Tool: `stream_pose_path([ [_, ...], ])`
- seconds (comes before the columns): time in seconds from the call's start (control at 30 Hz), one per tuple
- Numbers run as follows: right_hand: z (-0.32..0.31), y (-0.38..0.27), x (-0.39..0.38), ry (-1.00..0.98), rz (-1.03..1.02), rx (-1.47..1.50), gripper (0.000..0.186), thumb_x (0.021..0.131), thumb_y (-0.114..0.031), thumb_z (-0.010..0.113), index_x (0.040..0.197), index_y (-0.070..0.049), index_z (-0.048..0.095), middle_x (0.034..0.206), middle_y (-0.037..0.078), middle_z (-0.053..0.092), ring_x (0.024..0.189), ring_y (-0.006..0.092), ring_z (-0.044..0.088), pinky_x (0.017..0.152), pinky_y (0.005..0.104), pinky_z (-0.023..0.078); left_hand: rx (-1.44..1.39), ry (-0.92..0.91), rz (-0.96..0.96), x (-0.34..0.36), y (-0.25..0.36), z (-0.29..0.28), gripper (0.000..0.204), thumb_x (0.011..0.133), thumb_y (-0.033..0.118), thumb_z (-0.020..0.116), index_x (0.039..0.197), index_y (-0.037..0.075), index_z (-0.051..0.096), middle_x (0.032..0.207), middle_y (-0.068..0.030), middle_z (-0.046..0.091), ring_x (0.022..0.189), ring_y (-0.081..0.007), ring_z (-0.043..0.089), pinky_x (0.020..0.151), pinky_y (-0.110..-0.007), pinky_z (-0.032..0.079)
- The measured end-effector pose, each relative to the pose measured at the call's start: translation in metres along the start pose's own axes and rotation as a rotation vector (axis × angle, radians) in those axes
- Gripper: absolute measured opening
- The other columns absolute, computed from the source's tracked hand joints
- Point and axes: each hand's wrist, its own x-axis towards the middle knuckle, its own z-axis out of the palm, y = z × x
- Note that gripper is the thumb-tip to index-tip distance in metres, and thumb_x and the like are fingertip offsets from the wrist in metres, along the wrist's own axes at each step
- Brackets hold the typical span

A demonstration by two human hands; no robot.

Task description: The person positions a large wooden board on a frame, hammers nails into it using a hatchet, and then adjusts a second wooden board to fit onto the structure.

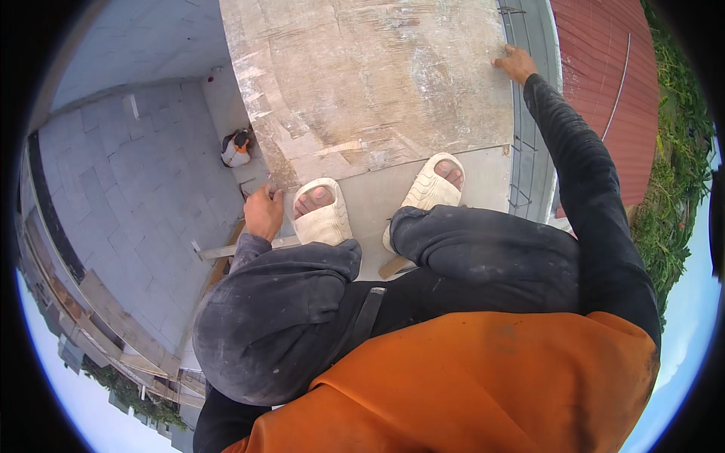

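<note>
A large, scuffed plywood board [362,75] lies in front of my feet, which are in cream slides [321,223] on a pale ledge [370,196]. My left hand [264,211] has its fingers curled at the board's near left corner, just left of my left slide. My right hand [515,64] holds the board's right edge higher up, fingertips on the top face. Beside that edge runs a channel with steel bars [525,181].
A drop on the left shows a grey block surface [136,204], where another person [236,151] crouches far below. Timber planks [113,317] run along its outer side. A red corrugated roof [604,90] and green plants [661,151] lie beyond the right edge.
</note>
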Motion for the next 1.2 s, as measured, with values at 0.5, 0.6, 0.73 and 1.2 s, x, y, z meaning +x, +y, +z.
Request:
stream_pose_path([
  [0.5,0.001,0.015,0.006,-0.063,-0.034,-0.014,0.081,0.088,-0.027,0.075,0.150,0.013,0.043,0.146,0.033,0.056,0.140,0.0406,0.053,0.118,0.0423,0.040,-0.413,0.050,-0.110,-0.015,-0.021,0.009,0.024,0.092,0.021,0.068,0.105,0.003,0.078,0.095,-0.0190,0.077,0.089,-0.0351,0.075,0.081,-0.042,0.057],
  [0.6,0.011,0.006,-0.004,0.037,-0.065,-0.085,0.077,0.084,-0.026,0.078,0.147,0.007,0.049,0.141,0.033,0.059,0.135,0.0435,0.057,0.115,0.0449,0.043,-0.375,0.079,-0.129,-0.021,-0.027,0.017,0.026,0.090,0.023,0.068,0.103,0.004,0.079,0.103,-0.0185,0.076,0.093,-0.0355,0.074,0.083,-0.045,0.057],
  [0.73,-0.007,-0.019,-0.024,-0.029,-0.026,-0.039,0.078,0.084,-0.028,0.079,0.145,0.010,0.049,0.135,0.034,0.063,0.129,0.0442,0.060,0.111,0.0441,0.047,-0.319,0.115,-0.087,-0.021,-0.026,0.014,0.025,0.089,0.023,0.068,0.099,0.003,0.078,0.100,-0.0189,0.075,0.092,-0.0393,0.072,0.082,-0.047,0.056],
  [1.2,0.018,-0.004,0.067,-0.023,0.104,0.296,0.107,0.084,-0.056,0.079,0.151,0.017,0.038,0.152,0.037,0.048,0.143,0.0428,0.049,0.119,0.0418,0.039,-0.394,0.211,-0.198,-0.037,-0.018,0.028,0.022,0.091,0.018,0.069,0.106,0.007,0.080,0.102,-0.0151,0.073,0.094,-0.0380,0.071,0.083,-0.046,0.056],
])
